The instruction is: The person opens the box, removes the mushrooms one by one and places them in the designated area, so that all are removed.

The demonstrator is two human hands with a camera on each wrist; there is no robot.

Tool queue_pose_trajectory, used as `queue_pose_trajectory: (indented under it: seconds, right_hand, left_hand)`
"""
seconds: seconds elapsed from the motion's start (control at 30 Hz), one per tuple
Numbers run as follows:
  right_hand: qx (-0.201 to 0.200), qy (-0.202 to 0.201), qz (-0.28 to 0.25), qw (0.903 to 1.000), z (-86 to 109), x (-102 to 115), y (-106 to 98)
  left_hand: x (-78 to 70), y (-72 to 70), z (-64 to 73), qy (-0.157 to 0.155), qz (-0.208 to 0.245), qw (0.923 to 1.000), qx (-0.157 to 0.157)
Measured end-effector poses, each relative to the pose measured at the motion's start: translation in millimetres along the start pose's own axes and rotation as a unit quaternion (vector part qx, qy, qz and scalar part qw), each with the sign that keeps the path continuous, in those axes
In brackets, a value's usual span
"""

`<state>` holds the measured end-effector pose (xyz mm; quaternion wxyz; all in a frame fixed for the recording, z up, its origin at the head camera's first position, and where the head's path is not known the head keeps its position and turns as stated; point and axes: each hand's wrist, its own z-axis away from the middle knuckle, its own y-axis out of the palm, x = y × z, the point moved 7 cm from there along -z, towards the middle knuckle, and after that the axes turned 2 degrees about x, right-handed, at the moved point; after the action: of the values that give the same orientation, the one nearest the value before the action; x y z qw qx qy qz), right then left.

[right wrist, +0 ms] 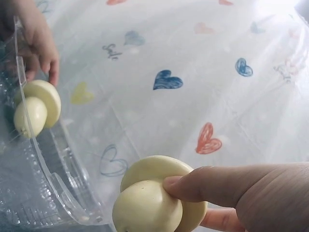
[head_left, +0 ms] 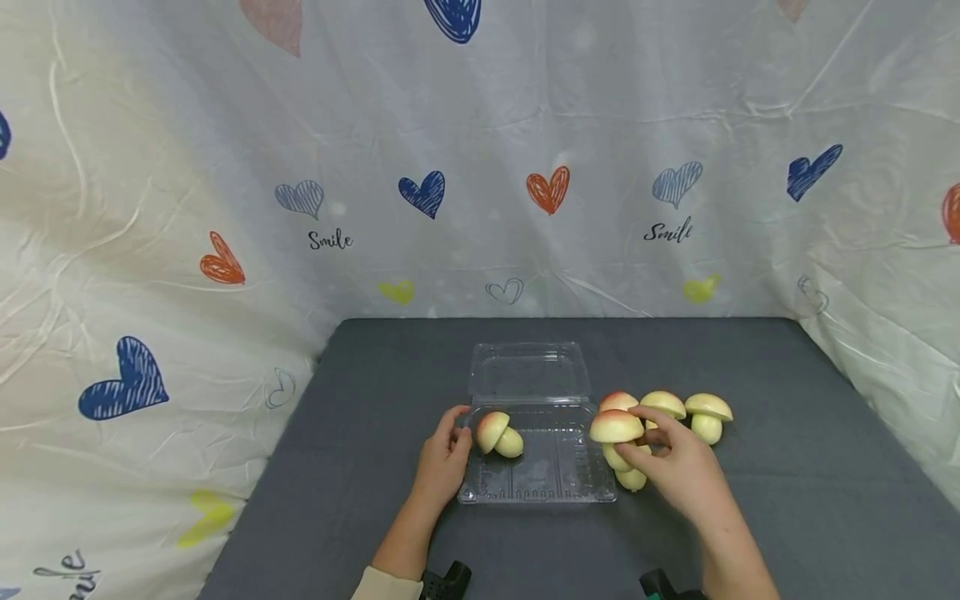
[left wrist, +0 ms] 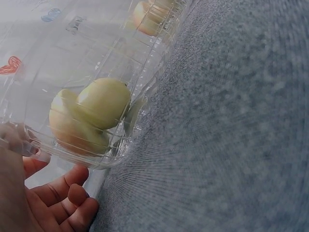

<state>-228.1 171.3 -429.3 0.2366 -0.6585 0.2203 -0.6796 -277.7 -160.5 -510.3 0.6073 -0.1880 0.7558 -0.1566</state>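
A clear plastic clamshell container [head_left: 558, 493] lies with its lid [head_left: 528, 371] folded back. Inside, at the left, one toy mushroom [head_left: 492, 432] rests on its side, pale with a reddish cap. My left hand [head_left: 444, 460] holds the container's left rim; in the left wrist view its fingers [left wrist: 63, 186] curl beside the plastic. Over the container's right edge, my right hand [head_left: 678, 467] pinches another toy mushroom [head_left: 617, 427] between thumb and fingers, cap up. The right wrist view shows the thumb on this held mushroom [right wrist: 147, 208].
Right of the container stand more toy mushrooms, one [head_left: 707, 417] farthest right, one [head_left: 663, 403] beside it, and others partly hidden behind the right hand. A dark grey cloth [head_left: 787, 508] covers the table. A white curtain [head_left: 480, 250] with printed hearts hangs behind and at both sides.
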Motion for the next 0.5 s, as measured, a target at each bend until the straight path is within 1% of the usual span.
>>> queue_pose_trajectory:
  seconds: [0.17,0.3,0.5]
  right_hand:
    - [0.002,0.014,0.011,0.9998,3.2,-5.0,-2.2]
    - [0.0,0.016,0.021,0.9996,3.6,-8.1,-5.2]
    - [-0.016,0.021,0.026,0.9993,6.1,-11.8,-9.3]
  left_hand:
    - [0.9,0.4,0.6,-0.002,0.0,1.0,0.004]
    - [1.8,0.3,0.1,0.0,0.003,1.0,0.002]
    - [1.5,-0.6,0.2,0.003,0.004,1.0,0.002]
